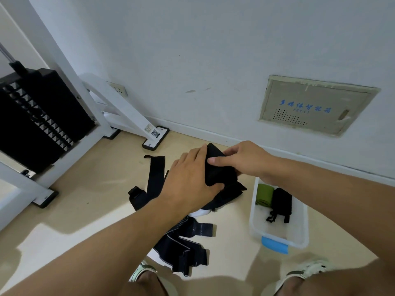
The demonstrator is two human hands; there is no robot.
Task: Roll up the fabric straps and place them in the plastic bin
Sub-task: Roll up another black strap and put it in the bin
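A black fabric strap (220,169) is partly rolled and held above the floor between both hands. My left hand (190,178) cups the roll from the left and below. My right hand (241,158) pinches its top from the right. The strap's loose tail (152,182) hangs down to the floor at the left. More black straps (186,246) lie in a heap on the floor below my hands. The clear plastic bin (299,236) stands at the right and holds a green roll (264,194) and a black roll (281,202).
A white wall with a beige panel (316,105) rises just behind. A white machine frame with a black weight stack (40,120) fills the left, its feet (155,138) on the beige floor. My sandalled feet (305,272) are at the bottom edge.
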